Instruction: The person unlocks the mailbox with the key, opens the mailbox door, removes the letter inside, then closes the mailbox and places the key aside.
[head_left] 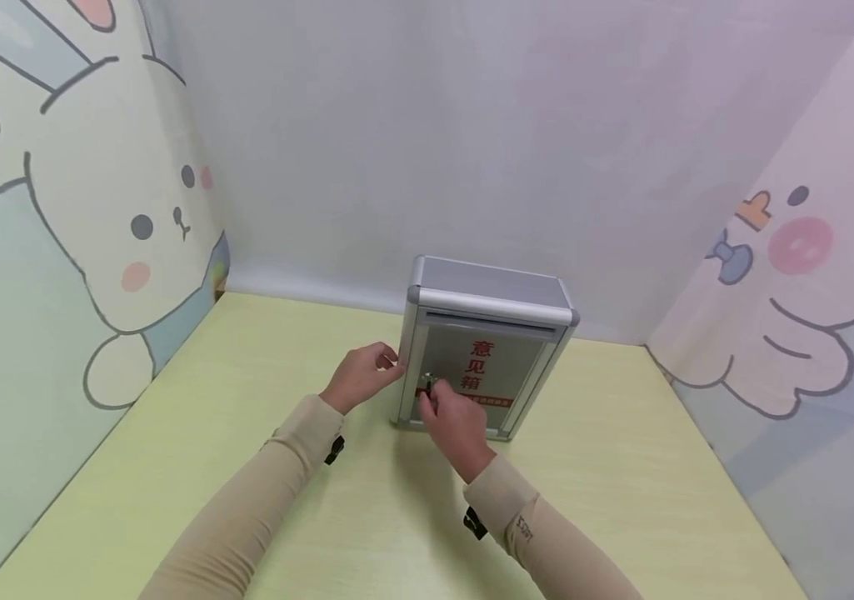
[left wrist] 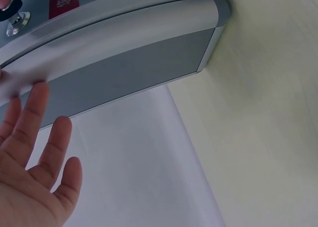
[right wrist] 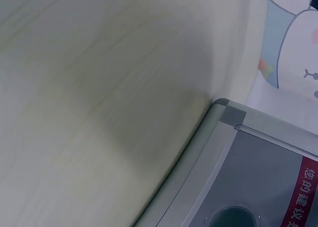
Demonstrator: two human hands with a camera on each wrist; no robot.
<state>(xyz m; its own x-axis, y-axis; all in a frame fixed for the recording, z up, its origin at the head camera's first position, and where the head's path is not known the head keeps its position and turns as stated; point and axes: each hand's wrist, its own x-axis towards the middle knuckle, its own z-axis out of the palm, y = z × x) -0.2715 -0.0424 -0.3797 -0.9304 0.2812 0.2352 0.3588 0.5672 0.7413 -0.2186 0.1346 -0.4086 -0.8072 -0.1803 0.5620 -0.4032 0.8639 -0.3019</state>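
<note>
A grey suggestion box (head_left: 481, 287) with a silver frame and red lettering stands upright on the table. At the left of its front is a small silver lock (left wrist: 19, 24). My right hand (head_left: 460, 427) pinches a black-headed key (left wrist: 11, 9) at that lock; how deep the key sits is hidden. Against the box's left side edge, my left hand (head_left: 362, 375) rests its fingertips, with the fingers (left wrist: 58, 142) spread and loosely bent. The right wrist view shows the box's lower corner and a round dark window (right wrist: 232, 218), but not the right hand.
The pale yellow table (head_left: 591, 483) extends around the box. Behind it hangs a plain light backdrop (head_left: 471, 142), with a cartoon rabbit panel (head_left: 104, 200) on the left and another cartoon panel (head_left: 809, 325) on the right. A slot (head_left: 490, 323) runs along the box's upper front.
</note>
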